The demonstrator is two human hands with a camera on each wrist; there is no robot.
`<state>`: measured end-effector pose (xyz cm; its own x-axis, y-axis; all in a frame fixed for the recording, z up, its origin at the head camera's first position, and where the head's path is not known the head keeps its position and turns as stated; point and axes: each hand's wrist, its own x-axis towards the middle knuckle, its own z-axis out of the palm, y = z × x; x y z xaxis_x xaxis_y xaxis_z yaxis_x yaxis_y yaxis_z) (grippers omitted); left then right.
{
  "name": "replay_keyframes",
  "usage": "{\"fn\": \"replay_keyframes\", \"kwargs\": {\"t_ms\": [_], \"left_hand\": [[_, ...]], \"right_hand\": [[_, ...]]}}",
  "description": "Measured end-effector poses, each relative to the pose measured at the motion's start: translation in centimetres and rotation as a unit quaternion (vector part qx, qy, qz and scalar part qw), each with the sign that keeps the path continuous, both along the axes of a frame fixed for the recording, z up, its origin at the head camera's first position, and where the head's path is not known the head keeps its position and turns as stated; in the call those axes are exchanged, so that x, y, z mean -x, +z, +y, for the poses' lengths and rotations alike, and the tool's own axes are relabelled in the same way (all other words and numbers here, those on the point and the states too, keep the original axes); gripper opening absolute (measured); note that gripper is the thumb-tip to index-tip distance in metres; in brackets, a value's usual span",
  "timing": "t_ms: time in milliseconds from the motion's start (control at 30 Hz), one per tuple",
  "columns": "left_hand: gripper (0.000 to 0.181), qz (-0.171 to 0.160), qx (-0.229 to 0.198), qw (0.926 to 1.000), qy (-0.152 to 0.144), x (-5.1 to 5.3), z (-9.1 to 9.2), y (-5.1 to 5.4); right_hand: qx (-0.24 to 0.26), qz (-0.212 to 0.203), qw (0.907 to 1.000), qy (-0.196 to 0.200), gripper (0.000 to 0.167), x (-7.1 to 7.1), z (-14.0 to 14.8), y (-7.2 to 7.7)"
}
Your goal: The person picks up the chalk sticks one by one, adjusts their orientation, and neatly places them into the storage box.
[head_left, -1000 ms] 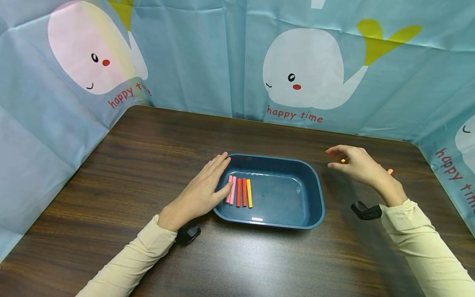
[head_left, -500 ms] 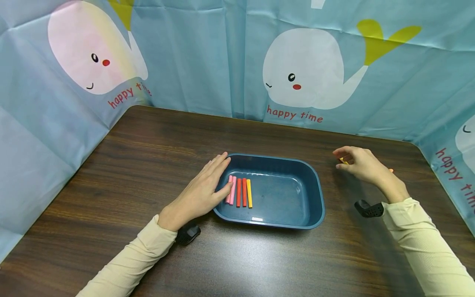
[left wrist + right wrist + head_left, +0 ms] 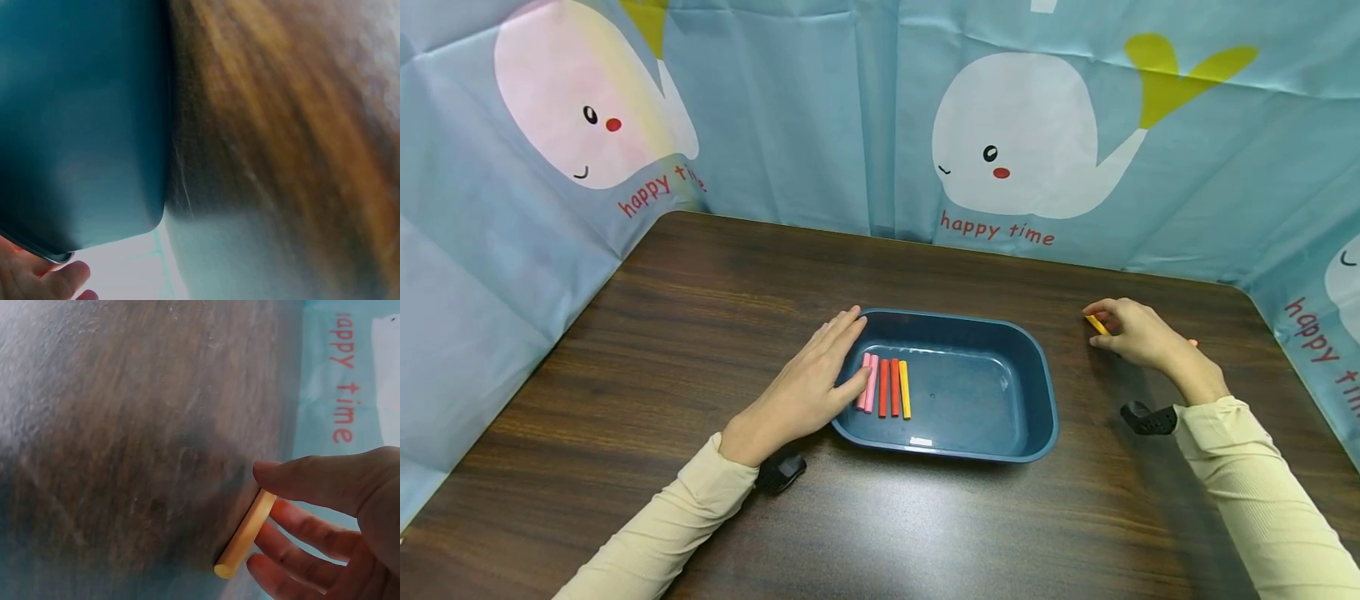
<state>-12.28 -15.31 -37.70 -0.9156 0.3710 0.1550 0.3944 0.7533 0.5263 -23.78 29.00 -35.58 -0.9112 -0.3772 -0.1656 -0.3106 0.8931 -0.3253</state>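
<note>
My left hand [image 3: 805, 387] rests on the left rim of a dark blue plastic basin [image 3: 977, 400], its fingers fairly straight and the thumb reaching over the inside. In the left wrist view, fingertips [image 3: 69, 278] show by the rim. Inside the basin lie two pink chalk sticks [image 3: 871, 385], two red chalk sticks [image 3: 883, 389] and a yellow chalk stick [image 3: 905, 390], side by side at the left. Off to the basin's right, my right hand [image 3: 1138, 333] pinches another yellow chalk stick [image 3: 245, 537] between thumb and fingers, low over the table.
An orange tip [image 3: 1193, 342] peeks out behind the right wrist; the rest of it is hidden. A light blue curtain [image 3: 797, 108] with whale prints borders the dark wooden table [image 3: 625, 367] at the back and sides.
My right hand has shifted slightly right and its fingers have closed on the yellow chalk stick, which now shows more. My left hand and the basin have stayed in place.
</note>
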Motion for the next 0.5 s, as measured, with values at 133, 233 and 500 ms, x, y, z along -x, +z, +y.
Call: {"fn": "replay_keyframes", "kwargs": {"t_ms": [133, 233, 500], "left_hand": [[0.067, -0.005, -0.001, 1.0000, 0.002, -0.03, -0.04, 0.01], [0.067, -0.003, -0.002, 1.0000, 0.001, -0.01, -0.04, -0.02], [0.067, -0.001, -0.002, 1.0000, 0.001, 0.00, -0.06, -0.09]], "right_hand": [[0.001, -0.006, 0.9999, -0.008, 0.045, 0.18, 0.06, -0.22], [0.003, -0.004, 0.9999, -0.014, 0.044, 0.17, 0.05, -0.42], [-0.013, -0.003, 0.9993, -0.035, 0.037, 0.10, -0.27, -0.47]]}}
